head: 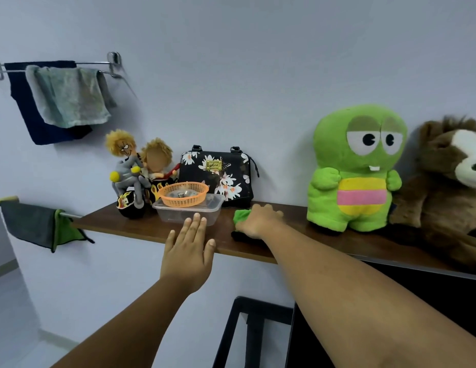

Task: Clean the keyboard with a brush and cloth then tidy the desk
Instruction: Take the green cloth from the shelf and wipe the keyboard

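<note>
Reaching up to a wooden wall shelf, not down at a worktop; no keyboard or brush anywhere in view. Right hand curled over a green cloth lying on the shelf between a clear plastic container and a green plush toy, fingers folded round the bunched fabric, something dark just under its near edge. Left hand flat and empty, fingers straight and together, fingertips close to the front of the container, palm over the shelf's front edge; contact with the shelf impossible to confirm. An orange basket sitting in the container, a floral bag behind it against the wall, a brown plush toy at far right.

Probably either fetching the cloth for the wiping step or putting it back during tidying; no telling which from here. If fetching: lift clear without nudging the container or the green plush toy, then carry down to the keyboard. If returning: simply release and withdraw, leaving the cloth flat and well back from the shelf edge.
</note>
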Demonstrator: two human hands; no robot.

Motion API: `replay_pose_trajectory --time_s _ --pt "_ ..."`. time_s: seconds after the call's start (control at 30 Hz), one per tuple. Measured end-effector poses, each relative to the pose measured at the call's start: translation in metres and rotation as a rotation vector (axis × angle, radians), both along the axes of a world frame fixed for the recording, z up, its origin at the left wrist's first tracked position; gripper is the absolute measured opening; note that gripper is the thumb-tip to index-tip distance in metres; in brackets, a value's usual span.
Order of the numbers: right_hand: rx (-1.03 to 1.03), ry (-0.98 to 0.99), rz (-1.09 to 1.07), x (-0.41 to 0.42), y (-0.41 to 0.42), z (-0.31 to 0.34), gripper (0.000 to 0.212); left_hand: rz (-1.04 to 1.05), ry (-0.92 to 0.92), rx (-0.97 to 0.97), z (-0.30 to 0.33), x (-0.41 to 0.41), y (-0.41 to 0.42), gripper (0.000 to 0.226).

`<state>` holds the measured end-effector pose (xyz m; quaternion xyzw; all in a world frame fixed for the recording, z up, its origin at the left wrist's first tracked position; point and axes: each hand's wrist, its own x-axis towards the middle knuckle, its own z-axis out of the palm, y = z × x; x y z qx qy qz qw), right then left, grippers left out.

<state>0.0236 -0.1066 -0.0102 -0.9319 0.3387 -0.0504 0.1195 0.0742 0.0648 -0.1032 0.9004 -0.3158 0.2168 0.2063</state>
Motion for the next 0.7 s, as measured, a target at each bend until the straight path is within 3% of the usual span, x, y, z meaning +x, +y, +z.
replay_pose_trajectory --time_s 0.1,0.3,0.47,0.7 --pt "0.004 -0.013 0.012 0.002 -0.001 0.002 0.058 0.003 -0.007 -0.005 0.000 -0.001 -0.001 0.076" --pt "-0.029 -0.082 0.038 -0.003 0.003 0.009 0.048 0.000 -0.035 -0.003 0.006 -0.005 -0.001 0.066" --pt "-0.036 -0.344 0.074 -0.030 0.007 0.031 0.038 -0.044 -0.113 -0.058 0.024 -0.022 -0.004 0.064" --pt "-0.175 -0.761 0.143 -0.111 0.000 0.056 0.052 -0.123 -0.202 -0.115 0.052 -0.073 -0.025 0.062"
